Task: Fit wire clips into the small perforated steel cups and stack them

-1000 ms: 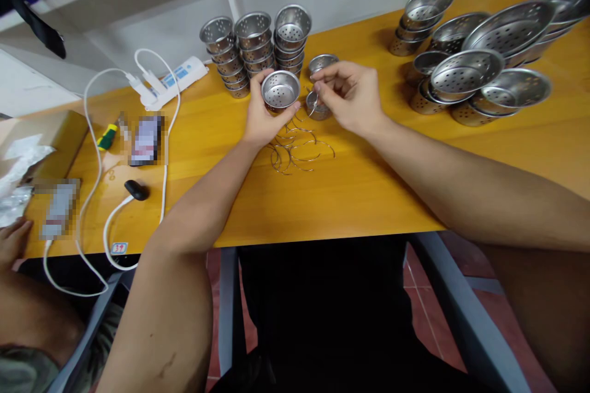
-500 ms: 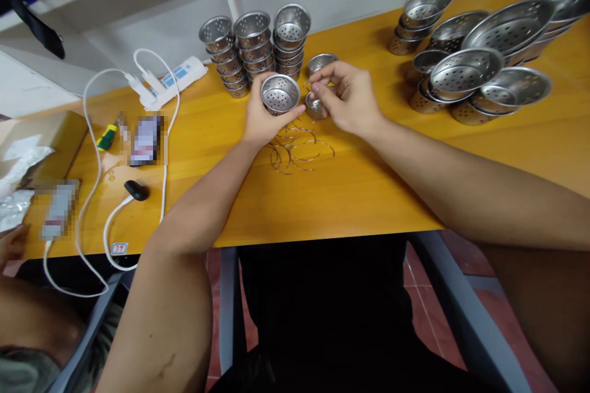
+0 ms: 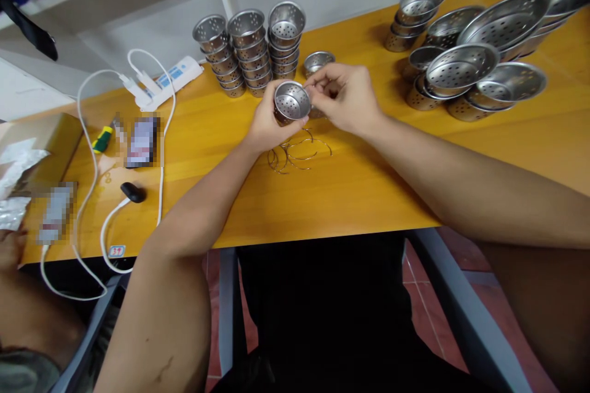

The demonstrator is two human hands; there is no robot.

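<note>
A small perforated steel cup point(image 3: 292, 102) is tilted toward me, with my left hand point(image 3: 265, 126) closed around its side. At the cup's right rim, my right hand point(image 3: 348, 97) has thumb and fingertips pinched together; whatever is between them is too small or hidden to make out. Several thin curved wires point(image 3: 295, 156) lie loosely on the table just below the cup. Behind my right fingers stands another small perforated cup point(image 3: 319, 61). A further cup point(image 3: 317, 113) is mostly covered by my right hand.
Stacked perforated cups point(image 3: 249, 43) stand along the wall. Larger perforated bowls point(image 3: 465, 70) and cups crowd the right side. On the left are a power strip point(image 3: 170, 83) with white cables, phones, a green-yellow tool point(image 3: 102, 139) and a cardboard box point(image 3: 59, 147). Another person's arm shows at lower left.
My left hand has brought the cup to the right and slightly down, against my right fingertips. A thin glint seen at those fingertips before is now hidden. The view has shifted slightly.
</note>
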